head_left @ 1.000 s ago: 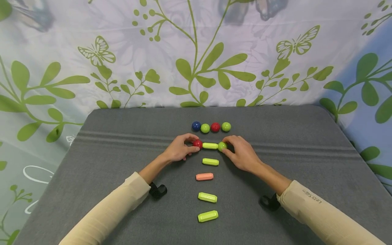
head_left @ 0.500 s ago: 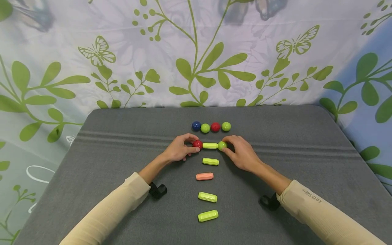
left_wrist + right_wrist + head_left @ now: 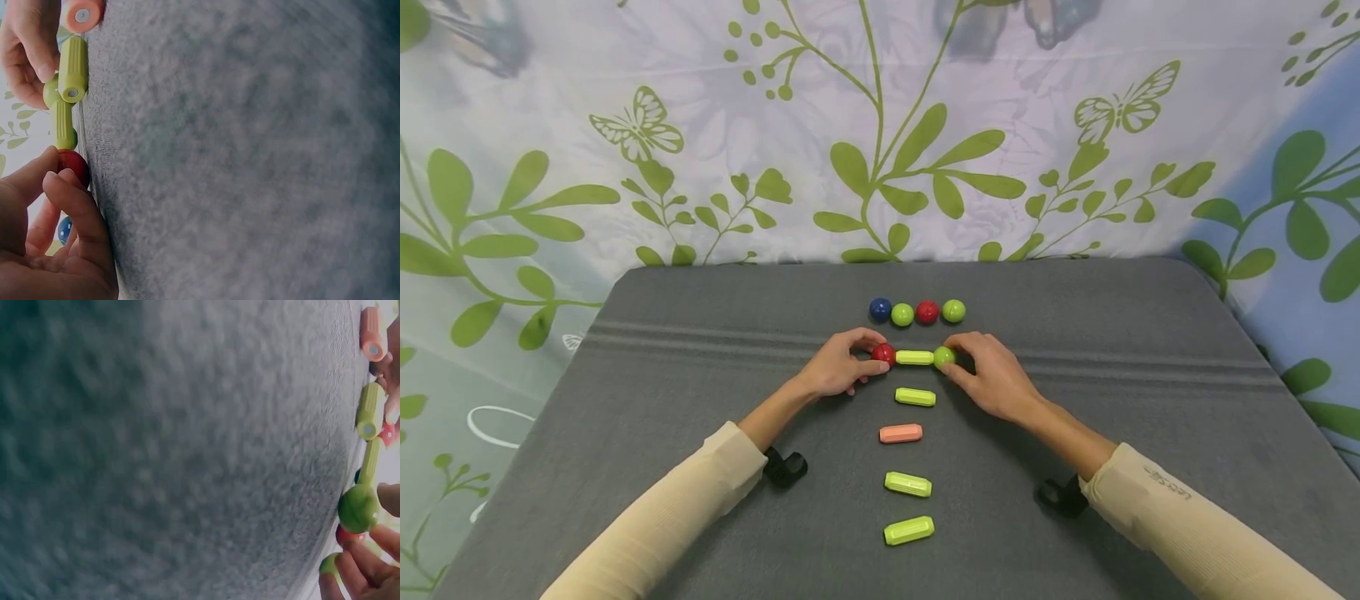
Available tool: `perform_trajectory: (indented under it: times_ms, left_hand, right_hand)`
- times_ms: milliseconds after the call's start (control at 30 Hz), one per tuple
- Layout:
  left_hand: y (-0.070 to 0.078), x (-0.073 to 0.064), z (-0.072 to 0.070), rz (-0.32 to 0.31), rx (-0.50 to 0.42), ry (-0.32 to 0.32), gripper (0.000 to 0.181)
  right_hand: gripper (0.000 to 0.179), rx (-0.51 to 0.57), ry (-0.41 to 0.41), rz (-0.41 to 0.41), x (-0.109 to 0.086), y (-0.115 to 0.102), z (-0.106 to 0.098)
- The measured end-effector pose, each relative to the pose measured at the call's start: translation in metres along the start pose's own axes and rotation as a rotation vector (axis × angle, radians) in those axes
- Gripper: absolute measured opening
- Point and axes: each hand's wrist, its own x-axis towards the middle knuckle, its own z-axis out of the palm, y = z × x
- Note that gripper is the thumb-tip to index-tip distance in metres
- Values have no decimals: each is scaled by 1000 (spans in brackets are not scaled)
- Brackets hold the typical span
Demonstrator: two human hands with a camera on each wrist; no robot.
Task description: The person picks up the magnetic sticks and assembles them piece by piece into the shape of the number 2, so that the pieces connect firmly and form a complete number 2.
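In the head view my left hand pinches a red ball between thumb and fingers. On the other side my right hand pinches a green ball the same way. A yellow-green magnetic rod lies between the two balls, its ends meeting them. Both wrist views show this row too: the red ball under the left fingertips, and the green ball at the right fingertips. Just nearer than the row lies another yellow-green rod, untouched.
Behind the hands a blue ball, a green ball, a red ball and another green ball stand in line. Nearer lie an orange rod and two yellow-green rods, one above the other, on the grey cloth.
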Motion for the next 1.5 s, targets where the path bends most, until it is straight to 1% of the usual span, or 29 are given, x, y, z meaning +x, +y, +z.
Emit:
perform_trajectory:
  times_ms: [133, 200, 267, 333, 400, 567, 733, 933, 1200, 1333, 1500]
  left_hand:
    - [0, -1, -1, 3, -6, -1, 40]
    - [0, -2, -1, 4, -7, -1, 40]
    - [0, -3, -2, 6, -7, -2, 40]
    - [-1, -3, -2, 5, -7, -2, 40]
    - [-1, -2, -2, 5, -4, -3, 40]
    - [-2, -1, -2, 10, -2, -4, 40]
    - [-2, -1, -2, 18, -4, -3, 40]
    - [-1, -1, -1, 14, -6, 1, 40]
    - [-2, -1, -1, 24, -18, -10, 40]
    - [-1, 0, -1, 12, -14, -9, 40]
    - [0, 0, -2, 2, -11, -5, 41]
  right_hand:
    - [35, 0, 53, -1, -3, -6, -2]
    - [33, 28, 82, -7, -6, -11, -4]
    - [29, 73, 91, -15, -8, -16, -4]
    - [25, 129, 78, -29, -11, -20, -2]
    - [25, 179, 47, -42, -13, -25, 2]
    - [19, 223, -52, -74, -16, -31, 10]
    - [15, 225, -105, -67, -15, -31, 13]
    - [16, 200, -116, -65, -15, -28, 15]
    - [17, 167, -115, -31, -13, -28, 19]
    - [17, 142, -116, -15, -17, -25, 16]
    - [17, 142, -123, 10, -26, -17, 7]
